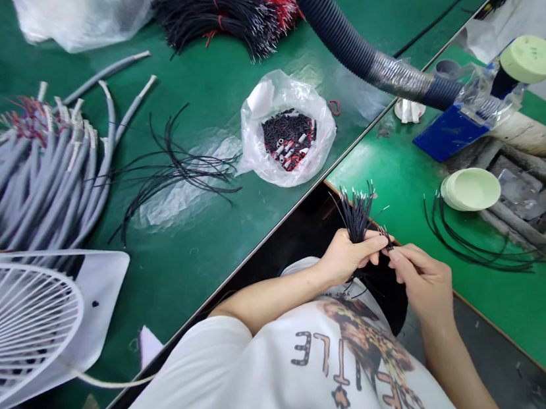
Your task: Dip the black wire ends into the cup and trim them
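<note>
Wires (355,214), black with silvery tips, form a bundle in the head view, gripped between the closed thumb and fingers of the left hand (348,253), close in front of the white shirt (270,384); the right hand (424,279) pinches a few more black strands (387,239) just beside the left thumb. Nearby, on the dark green table (177,276), a clear plastic bag (255,147) holds small black, red and grey parts (289,137), with grey cables (46,186) farther left

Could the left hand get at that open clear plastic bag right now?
Probably yes: the clear plastic bag sits nearby on the dark green table, with nothing apparently blocking the way, though the left hand holds a bundle of black wires.
</note>
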### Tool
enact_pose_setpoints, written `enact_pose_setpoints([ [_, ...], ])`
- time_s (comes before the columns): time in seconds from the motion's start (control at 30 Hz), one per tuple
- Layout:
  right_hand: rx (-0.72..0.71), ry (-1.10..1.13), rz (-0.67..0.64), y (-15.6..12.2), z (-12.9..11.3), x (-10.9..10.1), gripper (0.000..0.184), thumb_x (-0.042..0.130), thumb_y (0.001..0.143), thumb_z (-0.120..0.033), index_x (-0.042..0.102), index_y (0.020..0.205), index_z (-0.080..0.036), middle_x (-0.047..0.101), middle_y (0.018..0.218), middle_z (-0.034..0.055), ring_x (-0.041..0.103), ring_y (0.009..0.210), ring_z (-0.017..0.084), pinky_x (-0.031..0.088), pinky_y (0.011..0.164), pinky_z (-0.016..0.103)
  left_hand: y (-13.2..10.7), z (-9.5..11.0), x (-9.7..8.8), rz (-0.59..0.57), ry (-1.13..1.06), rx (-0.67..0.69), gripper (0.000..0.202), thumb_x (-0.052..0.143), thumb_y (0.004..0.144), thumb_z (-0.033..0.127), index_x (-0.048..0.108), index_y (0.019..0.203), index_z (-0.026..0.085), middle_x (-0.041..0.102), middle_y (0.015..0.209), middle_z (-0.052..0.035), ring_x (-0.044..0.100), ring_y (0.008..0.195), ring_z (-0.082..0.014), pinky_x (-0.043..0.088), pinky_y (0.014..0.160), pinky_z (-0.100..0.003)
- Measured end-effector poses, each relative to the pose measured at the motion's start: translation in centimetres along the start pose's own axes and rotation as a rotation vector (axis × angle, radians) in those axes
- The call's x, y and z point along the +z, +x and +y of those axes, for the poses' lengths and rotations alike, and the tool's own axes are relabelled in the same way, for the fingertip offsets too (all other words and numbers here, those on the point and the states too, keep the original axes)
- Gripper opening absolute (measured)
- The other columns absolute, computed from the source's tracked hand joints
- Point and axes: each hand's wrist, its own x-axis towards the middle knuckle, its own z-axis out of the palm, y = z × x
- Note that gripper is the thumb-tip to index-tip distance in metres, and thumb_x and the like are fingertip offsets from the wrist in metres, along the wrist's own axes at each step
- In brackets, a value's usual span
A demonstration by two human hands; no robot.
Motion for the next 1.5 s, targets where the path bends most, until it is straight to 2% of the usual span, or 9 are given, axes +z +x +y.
enact_pose_setpoints([
  [0.53, -0.016, 0.053, -0.017, 0.0, 0.3, 0.0, 0.014, 0.062, 0.089, -0.024, 0.073, 0.082, -0.02, 0.056, 0.067, -0.0019, 0.048, 0.056, 0.009, 0.038, 0.053, 0.024, 0.0, -0.2, 0.1, -0.003, 0.013, 0.02, 0.042, 0.077, 0.072, 0.047, 0.076, 0.089, 0.009, 0.054, 0.048, 0.0028, 0.034, 0.04, -0.0023, 0.018, 0.041, -0.021],
  [0.73, -0.007, 0.016, 0.063, -0.2, 0.4, 0.1, 0.013, 0.063, 0.088, -0.025, 0.072, 0.08, -0.019, 0.059, 0.07, -0.0001, 0.054, 0.063, 0.012, 0.042, 0.058, 0.026, 0.0, -0.3, 0.2, 0.001, 0.038, 0.015, 0.044, 0.076, 0.071, 0.051, 0.075, 0.086, 0.01, 0.052, 0.048, 0.0035, 0.033, 0.04, -0.0026, 0.018, 0.042, -0.021],
  [0.9, -0.056, -0.016, 0.109, -0.3, 0.1, -0.6, 0.009, 0.065, 0.087, -0.022, 0.072, 0.082, -0.02, 0.061, 0.072, 0.0002, 0.055, 0.066, 0.013, 0.043, 0.061, 0.026, 0.2, -0.8, 0.7, -0.029, 0.032, 0.023, 0.043, 0.075, 0.072, 0.051, 0.075, 0.087, 0.01, 0.053, 0.049, 0.0027, 0.033, 0.041, -0.0033, 0.019, 0.043, -0.022],
  [1.03, -0.056, -0.119, 0.153, -0.6, -0.8, -3.5, 0.008, 0.067, 0.085, -0.023, 0.072, 0.079, -0.02, 0.065, 0.075, 0.0011, 0.058, 0.069, 0.014, 0.044, 0.062, 0.026, 0.6, -1.0, 1.2, -0.066, -0.002, 0.003, 0.046, 0.076, 0.072, 0.048, 0.075, 0.096, 0.01, 0.057, 0.051, 0.0014, 0.033, 0.041, -0.0031, 0.018, 0.042, -0.022],
  [1.13, -0.032, -0.271, 0.152, -0.6, -1.5, -7.6, 0.011, 0.069, 0.084, -0.028, 0.072, 0.076, -0.02, 0.069, 0.078, 0.0029, 0.062, 0.072, 0.016, 0.046, 0.065, 0.028, 0.9, -0.9, 1.3, -0.067, 0.0, 0.004, 0.046, 0.077, 0.072, 0.047, 0.076, 0.098, 0.009, 0.056, 0.051, 0.0014, 0.032, 0.04, -0.0026, 0.016, 0.042, -0.022],
  [1.23, -0.02, -0.454, 0.104, 0.6, -2.2, -12.1, 0.016, 0.07, 0.082, -0.034, 0.074, 0.075, -0.02, 0.071, 0.08, 0.0044, 0.064, 0.072, 0.018, 0.046, 0.065, 0.029, 1.2, -0.6, 1.1, -0.04, 0.009, 0.003, 0.046, 0.077, 0.071, 0.047, 0.076, 0.096, 0.009, 0.055, 0.05, 0.0021, 0.032, 0.04, -0.0023, 0.016, 0.043, -0.022],
  [1.37, 0.062, -0.619, 0.069, 4.5, -3.0, -16.2, 0.023, 0.07, 0.079, -0.036, 0.076, 0.073, -0.015, 0.072, 0.075, 0.006, 0.061, 0.067, 0.015, 0.042, 0.063, 0.029, 1.5, -0.4, 0.9, -0.018, 0.01, 0.002, 0.044, 0.078, 0.07, 0.046, 0.076, 0.095, 0.009, 0.055, 0.05, 0.0026, 0.031, 0.039, -0.0021, 0.015, 0.043, -0.021],
  [1.5, 0.192, -0.74, -0.067, 9.7, -2.9, -17.4, 0.03, 0.066, 0.079, -0.037, 0.077, 0.074, -0.01, 0.07, 0.067, 0.0051, 0.057, 0.062, 0.013, 0.037, 0.061, 0.029, 2.1, -0.5, 0.8, -0.007, 0.035, 0.023, 0.045, 0.078, 0.07, 0.046, 0.075, 0.095, 0.009, 0.054, 0.05, 0.0025, 0.03, 0.04, -0.0022, 0.015, 0.043, -0.021],
])
